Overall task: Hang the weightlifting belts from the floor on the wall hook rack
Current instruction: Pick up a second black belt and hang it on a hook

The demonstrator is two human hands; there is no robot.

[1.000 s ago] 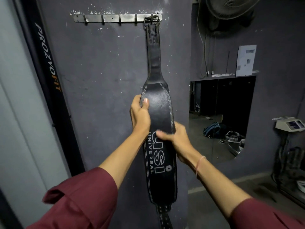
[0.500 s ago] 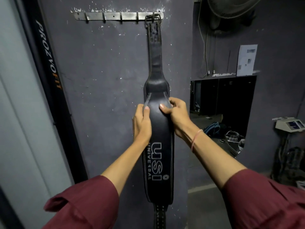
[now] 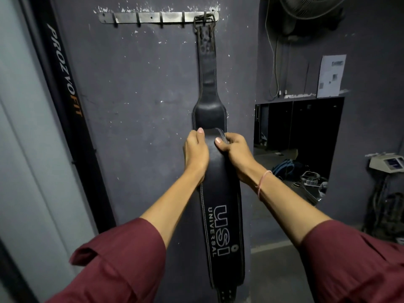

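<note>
A black leather weightlifting belt [image 3: 220, 226] with white "USI UNIVERSAL" lettering hangs by its buckle from the rightmost hook of the metal wall hook rack [image 3: 153, 17]. The belt runs straight down the dark wall. My left hand [image 3: 195, 150] grips the belt's left edge where the wide part begins. My right hand [image 3: 235, 153] pinches the right edge at the same height, thumb on the front. The belt's lower end leaves the frame at the bottom. The other hooks on the rack are bare.
A black post [image 3: 65, 106] marked "PROZVOFIT" leans at the left. A mirror [image 3: 297, 145] is set in the wall on the right, with a sheet of paper [image 3: 331, 75] above it and a wall fan [image 3: 306, 9] overhead. A small device [image 3: 385, 162] stands at far right.
My right hand rose from the belt's logo area to its upper right edge and took hold there. My left hand shifted slightly upward. The belt stays on the hook.
</note>
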